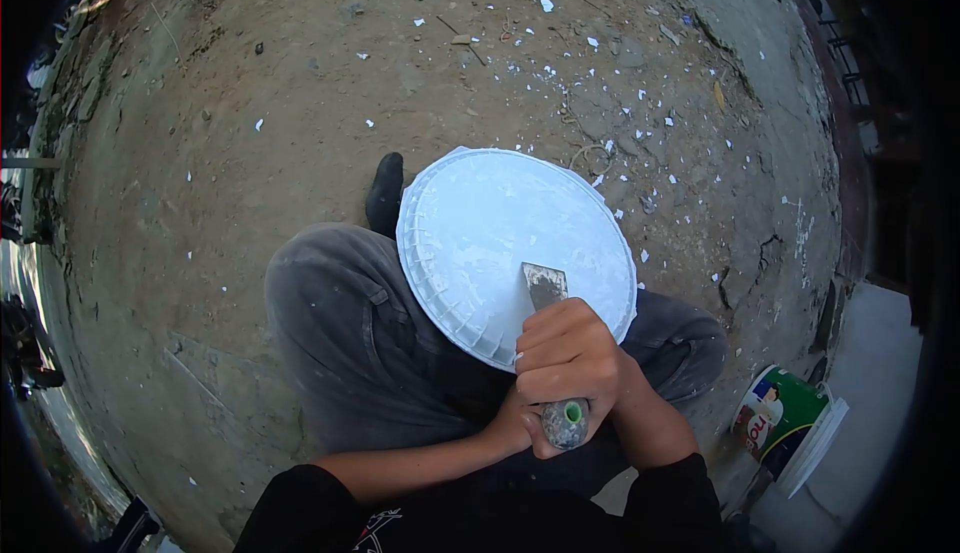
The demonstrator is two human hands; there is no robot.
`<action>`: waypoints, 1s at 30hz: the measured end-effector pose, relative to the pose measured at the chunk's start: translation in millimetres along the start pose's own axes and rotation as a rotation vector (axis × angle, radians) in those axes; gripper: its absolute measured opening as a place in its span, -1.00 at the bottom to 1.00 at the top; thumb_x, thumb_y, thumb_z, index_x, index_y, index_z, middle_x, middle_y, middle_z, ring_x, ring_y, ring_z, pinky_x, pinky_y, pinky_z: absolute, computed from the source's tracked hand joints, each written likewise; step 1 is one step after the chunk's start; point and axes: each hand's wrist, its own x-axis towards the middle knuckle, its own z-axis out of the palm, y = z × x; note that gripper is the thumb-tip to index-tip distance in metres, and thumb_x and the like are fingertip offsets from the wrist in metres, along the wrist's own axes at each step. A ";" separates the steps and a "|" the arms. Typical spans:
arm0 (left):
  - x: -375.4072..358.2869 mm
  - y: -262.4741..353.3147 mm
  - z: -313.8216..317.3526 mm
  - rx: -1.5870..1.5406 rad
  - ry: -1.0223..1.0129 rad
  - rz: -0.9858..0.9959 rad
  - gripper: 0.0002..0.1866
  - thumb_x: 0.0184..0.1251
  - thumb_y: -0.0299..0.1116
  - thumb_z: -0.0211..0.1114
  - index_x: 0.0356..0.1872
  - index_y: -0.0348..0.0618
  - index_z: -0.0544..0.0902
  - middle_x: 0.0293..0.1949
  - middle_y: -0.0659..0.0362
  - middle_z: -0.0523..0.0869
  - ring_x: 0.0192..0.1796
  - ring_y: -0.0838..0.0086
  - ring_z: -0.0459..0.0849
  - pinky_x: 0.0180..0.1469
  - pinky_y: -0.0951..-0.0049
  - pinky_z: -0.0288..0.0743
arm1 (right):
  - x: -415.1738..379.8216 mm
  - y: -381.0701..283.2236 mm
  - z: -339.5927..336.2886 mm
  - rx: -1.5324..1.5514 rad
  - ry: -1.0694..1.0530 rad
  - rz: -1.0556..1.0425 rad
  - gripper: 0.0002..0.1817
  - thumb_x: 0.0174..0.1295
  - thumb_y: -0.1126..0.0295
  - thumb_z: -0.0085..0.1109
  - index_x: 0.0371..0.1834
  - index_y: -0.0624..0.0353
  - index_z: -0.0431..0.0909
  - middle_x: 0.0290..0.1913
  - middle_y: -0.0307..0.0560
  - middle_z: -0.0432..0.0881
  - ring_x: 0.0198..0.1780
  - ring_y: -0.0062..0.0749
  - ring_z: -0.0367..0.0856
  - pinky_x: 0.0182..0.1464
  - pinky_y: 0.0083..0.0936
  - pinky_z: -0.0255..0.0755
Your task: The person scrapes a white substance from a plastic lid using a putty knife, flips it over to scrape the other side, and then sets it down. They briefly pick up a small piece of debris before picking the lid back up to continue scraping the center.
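Observation:
A round white plastic bucket lid (510,223) with a ribbed rim rests tilted across my lap, and whitish streaks mark its top. My right hand (585,348) is closed around the handle of a putty knife (546,283), whose worn, stained metal blade lies against the lid's near part. The speckled handle end, with a green hole, sticks out below the fist. From the left, my left hand (515,431) reaches in beneath the right one and closes around the handle too; most of its fingers are hidden.
White flakes (640,123) are scattered over the dirt ground, mostly beyond the lid to the right. A green and white paint bucket (785,418) lies tipped at the right. My bent knees (330,293) flank the lid, with a dark shoe (385,193) at its left edge.

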 end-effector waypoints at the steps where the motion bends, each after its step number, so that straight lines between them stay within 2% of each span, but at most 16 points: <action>1: 1.6 26.4 5.9 0.156 -0.008 -0.165 -0.58 0.57 -0.17 0.05 0.21 -0.31 0.45 0.12 0.10 0.56 0.23 0.47 0.51 0.27 0.36 0.40 | -2.0 8.1 -4.8 -0.039 -0.040 0.046 -0.80 -0.40 0.46 0.30 -0.63 0.14 0.47 -0.62 -0.17 0.48 -0.65 -0.24 0.43 -0.59 -0.41 0.25; 2: 2.4 40.6 8.4 0.312 -0.020 -0.332 -0.59 0.58 -0.19 0.03 0.21 -0.32 0.45 0.11 0.09 0.56 0.22 0.44 0.51 0.26 0.33 0.40 | -1.4 16.1 -9.7 -0.034 -0.046 0.057 -0.80 -0.40 0.46 0.30 -0.63 0.14 0.47 -0.62 -0.17 0.48 -0.65 -0.24 0.43 -0.59 -0.41 0.25; 3: 3.2 24.0 7.3 0.272 0.019 -0.242 -0.62 0.61 -0.27 -0.01 0.24 -0.34 0.41 0.11 0.06 0.55 0.21 0.41 0.49 0.28 0.29 0.36 | -0.1 23.7 -15.2 -0.032 -0.023 0.084 -0.80 -0.40 0.46 0.29 -0.63 0.13 0.47 -0.64 -0.17 0.46 -0.66 -0.25 0.42 -0.60 -0.41 0.24; 6: 2.9 26.2 17.7 0.196 0.123 -0.213 -0.61 0.64 -0.29 -0.05 0.29 -0.36 0.38 0.11 0.03 0.55 0.23 0.39 0.47 0.32 0.29 0.32 | 2.5 25.4 -21.0 0.014 0.003 0.130 -0.82 -0.40 0.47 0.25 -0.65 0.13 0.45 -0.68 -0.19 0.39 -0.68 -0.26 0.36 -0.61 -0.43 0.15; 8: 2.1 24.9 14.0 0.200 0.059 -0.184 -0.60 0.65 -0.29 -0.05 0.32 -0.36 0.36 0.14 0.00 0.54 0.24 0.38 0.47 0.34 0.28 0.29 | 4.6 19.0 -16.2 0.088 0.050 0.123 -0.83 -0.39 0.47 0.23 -0.67 0.12 0.42 -0.69 -0.21 0.34 -0.70 -0.26 0.31 -0.62 -0.44 0.09; 12: 2.1 24.4 12.7 0.153 0.063 -0.295 -0.57 0.65 -0.25 -0.03 0.32 -0.37 0.36 0.16 -0.02 0.53 0.26 0.37 0.46 0.35 0.29 0.29 | 10.5 24.4 -15.7 0.036 0.075 0.123 -0.82 -0.30 0.44 0.20 -0.79 0.19 0.36 -0.78 -0.20 0.28 -0.77 -0.32 0.23 -0.63 -0.42 0.03; 14: 1.7 23.4 11.7 0.239 0.020 -0.074 -0.56 0.67 -0.20 -0.05 0.31 -0.36 0.36 0.14 0.03 0.54 0.24 0.40 0.47 0.33 0.31 0.31 | 9.5 32.7 -13.2 0.002 0.047 0.110 -0.85 -0.33 0.46 0.20 -0.75 0.17 0.38 -0.74 -0.20 0.31 -0.75 -0.31 0.26 -0.61 -0.42 0.06; 16: 3.6 20.9 14.0 0.220 0.064 -0.097 -0.57 0.66 -0.22 -0.01 0.31 -0.35 0.36 0.16 0.06 0.53 0.25 0.42 0.47 0.34 0.32 0.31 | 3.8 37.4 -8.3 -0.054 0.015 0.095 -0.84 -0.37 0.50 0.20 -0.66 0.14 0.42 -0.65 -0.20 0.38 -0.69 -0.28 0.31 -0.57 -0.43 0.13; 18: 7.3 24.1 15.3 0.208 0.086 -0.121 -0.59 0.64 -0.25 0.03 0.30 -0.34 0.37 0.17 0.08 0.53 0.26 0.43 0.46 0.35 0.33 0.30 | 6.1 33.5 -15.0 -0.106 0.032 0.113 -0.87 -0.29 0.49 0.20 -0.67 0.17 0.41 -0.67 -0.18 0.36 -0.69 -0.24 0.31 -0.53 -0.42 0.18; 20: 12.3 37.3 19.3 -0.055 0.173 -0.253 -0.57 0.58 -0.33 0.15 0.32 -0.32 0.35 0.21 0.12 0.51 0.28 0.46 0.46 0.36 0.35 0.30 | -2.1 32.9 -27.3 -0.014 0.281 0.101 -0.87 -0.18 0.46 0.16 -0.69 0.21 0.40 -0.71 -0.17 0.34 -0.68 -0.28 0.32 -0.53 -0.40 0.19; 21: 13.1 39.5 21.6 -0.194 0.340 -0.180 -0.44 0.49 -0.41 0.27 0.40 -0.31 0.27 0.26 0.12 0.47 0.33 0.48 0.42 0.39 0.39 0.26 | -7.3 27.2 -35.1 0.046 0.382 0.140 -0.84 -0.12 0.43 0.13 -0.70 0.22 0.37 -0.72 -0.17 0.32 -0.67 -0.31 0.30 -0.52 -0.39 0.18; 22: 14.0 40.6 18.3 -0.282 0.379 -0.110 -0.33 0.51 -0.30 0.23 0.50 -0.27 0.14 0.37 0.08 0.39 0.43 0.38 0.36 0.47 0.29 0.18 | -13.7 21.3 -43.4 0.110 0.484 0.178 -0.80 -0.07 0.40 0.09 -0.72 0.22 0.34 -0.74 -0.17 0.29 -0.67 -0.34 0.27 -0.52 -0.38 0.17; 24: 20.1 57.2 14.5 -0.535 0.326 0.084 -0.27 0.53 -0.17 0.15 0.55 -0.23 0.06 0.48 0.02 0.26 0.53 0.24 0.25 0.53 0.10 0.10 | -25.4 13.1 -61.7 0.085 0.563 0.146 -0.74 0.01 0.32 0.06 -0.71 0.16 0.27 -0.74 -0.20 0.26 -0.67 -0.42 0.18 -0.51 -0.38 0.13; 26: 28.0 81.2 14.3 -0.581 0.416 0.083 -0.20 0.50 -0.02 0.03 0.60 -0.15 -0.04 0.55 0.02 0.17 0.57 0.12 0.17 0.56 -0.05 0.03 | -30.6 8.1 -72.5 0.053 0.647 0.113 -0.68 0.09 0.24 0.03 -0.70 0.10 0.20 -0.74 -0.24 0.22 -0.67 -0.50 0.08 -0.49 -0.37 0.09; 28: 32.0 90.2 11.2 -0.571 0.432 0.021 -0.27 0.52 -0.10 0.02 0.59 -0.11 -0.01 0.53 0.00 0.21 0.55 0.10 0.23 0.53 -0.07 0.12 | -32.0 3.8 -81.7 0.108 0.787 0.023 -0.74 0.01 0.33 0.02 -0.71 0.18 0.23 -0.74 -0.15 0.25 -0.69 -0.44 0.11 -0.52 -0.36 0.14; 30: 31.0 93.1 16.3 -0.313 0.409 0.068 -0.34 0.54 -0.17 -0.01 0.56 -0.10 0.05 0.49 -0.01 0.26 0.51 0.11 0.30 0.47 -0.06 0.27 | -35.8 -4.8 -86.1 0.150 0.789 -0.006 -0.75 0.03 0.33 0.02 -0.69 0.19 0.25 -0.73 -0.17 0.24 -0.70 -0.45 0.11 -0.52 -0.37 0.14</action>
